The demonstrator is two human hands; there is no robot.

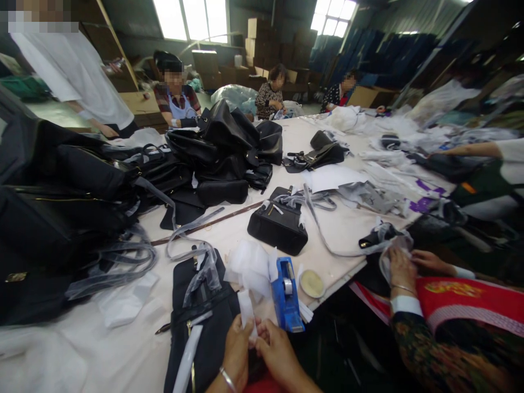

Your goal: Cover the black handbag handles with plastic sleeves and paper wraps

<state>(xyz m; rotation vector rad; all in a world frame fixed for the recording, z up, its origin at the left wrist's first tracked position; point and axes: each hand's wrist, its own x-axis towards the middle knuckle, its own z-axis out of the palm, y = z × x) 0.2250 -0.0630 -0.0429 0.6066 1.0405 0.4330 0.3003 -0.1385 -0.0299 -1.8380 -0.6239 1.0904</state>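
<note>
Between both hands is a narrow strip of white paper, held upright at the table's front edge. My left hand, with a bracelet at its wrist, pinches the strip from the left. My right hand is closed at the strip's lower end, fingertips close to the left thumb. Just left of them lies a black bag with a gold zip and wrapped straps. To the right stands a blue tape dispenser with a roll in it. Behind the strip sits a pile of white tissue sheets.
A round tin stands beside the dispenser. Another black bag sits mid-table; black bags are heaped at the left and back. At right, a co-worker's hands handle a wrapped item. Other people sit along the far side.
</note>
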